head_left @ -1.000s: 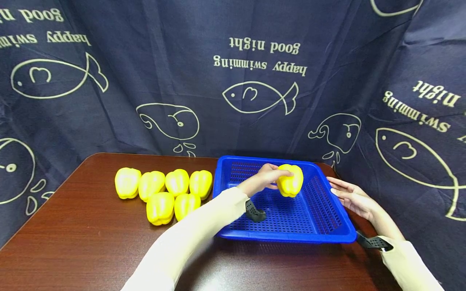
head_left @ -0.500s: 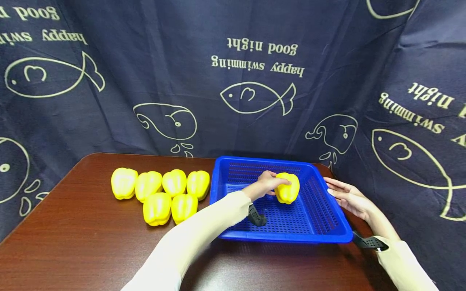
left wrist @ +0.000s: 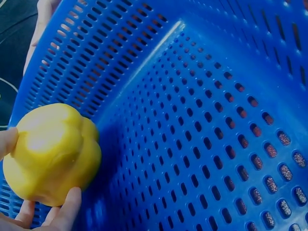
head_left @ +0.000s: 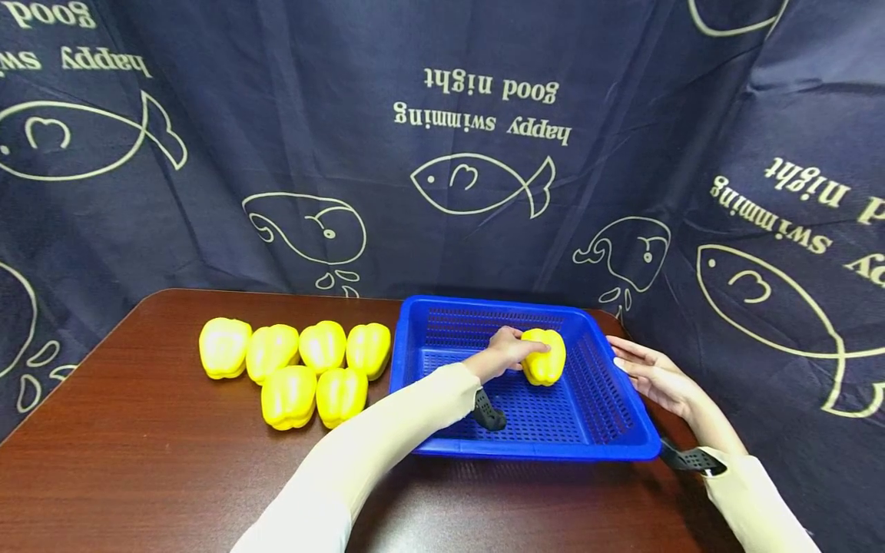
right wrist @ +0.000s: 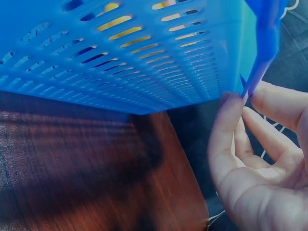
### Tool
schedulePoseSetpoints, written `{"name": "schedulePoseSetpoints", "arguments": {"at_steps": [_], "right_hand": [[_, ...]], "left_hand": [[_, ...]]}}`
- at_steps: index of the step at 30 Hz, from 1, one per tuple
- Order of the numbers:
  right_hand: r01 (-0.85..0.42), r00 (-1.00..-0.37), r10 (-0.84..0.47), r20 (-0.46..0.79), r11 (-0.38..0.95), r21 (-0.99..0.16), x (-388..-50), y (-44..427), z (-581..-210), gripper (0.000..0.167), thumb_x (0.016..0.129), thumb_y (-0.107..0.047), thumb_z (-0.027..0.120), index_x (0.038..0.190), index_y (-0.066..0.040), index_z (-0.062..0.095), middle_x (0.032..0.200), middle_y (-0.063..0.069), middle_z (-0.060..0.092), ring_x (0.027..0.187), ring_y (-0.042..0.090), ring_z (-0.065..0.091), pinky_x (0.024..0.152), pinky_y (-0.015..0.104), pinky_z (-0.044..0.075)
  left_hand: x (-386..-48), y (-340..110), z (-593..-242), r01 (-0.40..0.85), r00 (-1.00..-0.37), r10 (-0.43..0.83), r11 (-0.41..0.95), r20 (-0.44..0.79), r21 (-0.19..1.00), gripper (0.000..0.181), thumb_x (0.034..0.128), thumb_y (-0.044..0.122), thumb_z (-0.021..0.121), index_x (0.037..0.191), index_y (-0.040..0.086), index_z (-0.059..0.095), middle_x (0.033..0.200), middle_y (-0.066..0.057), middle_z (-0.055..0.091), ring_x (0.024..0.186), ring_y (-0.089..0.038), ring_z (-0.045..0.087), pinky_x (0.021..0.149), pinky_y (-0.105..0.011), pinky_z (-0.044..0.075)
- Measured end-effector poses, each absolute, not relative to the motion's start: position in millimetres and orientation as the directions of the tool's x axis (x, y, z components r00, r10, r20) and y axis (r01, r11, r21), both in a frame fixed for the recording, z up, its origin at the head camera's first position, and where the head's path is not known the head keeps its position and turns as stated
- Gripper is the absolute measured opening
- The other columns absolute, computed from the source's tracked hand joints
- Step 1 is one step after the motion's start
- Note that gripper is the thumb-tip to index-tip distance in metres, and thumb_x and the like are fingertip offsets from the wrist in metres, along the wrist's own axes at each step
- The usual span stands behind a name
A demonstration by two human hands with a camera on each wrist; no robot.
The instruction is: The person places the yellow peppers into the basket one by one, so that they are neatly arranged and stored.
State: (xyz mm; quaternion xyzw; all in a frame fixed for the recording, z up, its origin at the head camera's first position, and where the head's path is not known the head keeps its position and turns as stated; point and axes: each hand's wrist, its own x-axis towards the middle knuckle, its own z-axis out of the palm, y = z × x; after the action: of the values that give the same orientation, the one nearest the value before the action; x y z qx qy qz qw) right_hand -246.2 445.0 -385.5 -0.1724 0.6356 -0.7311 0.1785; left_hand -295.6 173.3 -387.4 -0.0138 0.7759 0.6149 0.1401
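Both hands, reaching from cream sleeves [head_left: 394,430], are gripping: the left hand [head_left: 508,349] pinches a yellow bell pepper [head_left: 545,362] between thumb and fingers, and the right hand [head_left: 653,372] pinches the rim of a blue basket [head_left: 546,450] at three o'clock. Behind hangs a dark blue curtain [head_left: 498,246] printed with pale fish, whales and upside-down words. Below it, a reddish-brown tabletop [head_left: 173,461] spreads towards six o'clock. On it, towards four o'clock, stands the rectangular, slotted basket, containing the held pepper and the left hand. Six more yellow bell peppers [head_left: 290,388] lie on the tabletop at nine o'clock from the basket, four in a back row, two in front. The held pepper is just off the basket's middle, towards two o'clock, its long axis running roughly twelve to six in the head view; its stem end cannot be made out, nor whether it touches the basket floor. Compared with a second ago, it sits lower in the basket, while the other six lie as they did.
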Motion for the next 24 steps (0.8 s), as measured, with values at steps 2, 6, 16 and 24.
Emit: {"name": "schedulePoseSetpoints", "arguments": {"at_steps": [2, 6, 16, 24], "right_hand": [[0.044, -0.879, -0.477, 0.024, -0.131, -0.990, -246, 445, -385, 0.043, 0.100, 0.004, 0.035, 0.129, -0.020, 0.056, 0.125, -0.009, 0.064, 0.110, 0.010, 0.065, 0.088, 0.024, 0.054], [0.052, -0.878, -0.478, 0.017, -0.131, -0.990, -245, 445, -386, 0.045, 0.101, 0.004, 0.034, 0.128, -0.022, 0.057, 0.125, -0.010, 0.064, 0.109, 0.009, 0.065, 0.088, 0.024, 0.054], [0.036, -0.883, -0.469, 0.027, -0.125, -0.992, -246, 444, -384, 0.044, 0.100, 0.004, 0.036, 0.129, -0.022, 0.057, 0.125, -0.009, 0.064, 0.109, 0.010, 0.065, 0.088, 0.024, 0.054], [0.038, -0.887, -0.462, 0.019, -0.115, -0.993, -246, 444, -385, 0.043, 0.100, 0.003, 0.037, 0.129, -0.022, 0.056, 0.124, -0.009, 0.064, 0.109, 0.010, 0.065, 0.088, 0.024, 0.054]], "left_hand": [[-297, 174, -390, -0.192, -0.960, 0.154, 0.252, -0.235, 0.948, 0.051, 0.0733, 0.023, 0.080, 0.114, 0.001, 0.058, 0.107, -0.011, 0.062, 0.087, -0.020, 0.067, 0.074, -0.035, 0.059], [-297, 175, -396, -0.185, -0.958, 0.171, 0.246, -0.231, 0.951, 0.050, 0.0748, 0.020, 0.079, 0.115, 0.000, 0.057, 0.107, -0.011, 0.061, 0.087, -0.020, 0.067, 0.074, -0.035, 0.059], [-338, 192, -450, -0.201, -0.916, 0.321, 0.155, -0.242, 0.967, 0.067, 0.0660, 0.018, 0.088, 0.120, -0.001, 0.055, 0.107, -0.015, 0.063, 0.086, -0.025, 0.070, 0.066, -0.036, 0.060], [-319, 190, -429, -0.199, -0.938, 0.246, 0.201, -0.246, 0.959, 0.062, 0.0659, 0.009, 0.087, 0.116, -0.006, 0.055, 0.107, -0.020, 0.059, 0.083, -0.027, 0.069, 0.063, -0.036, 0.059]]}}
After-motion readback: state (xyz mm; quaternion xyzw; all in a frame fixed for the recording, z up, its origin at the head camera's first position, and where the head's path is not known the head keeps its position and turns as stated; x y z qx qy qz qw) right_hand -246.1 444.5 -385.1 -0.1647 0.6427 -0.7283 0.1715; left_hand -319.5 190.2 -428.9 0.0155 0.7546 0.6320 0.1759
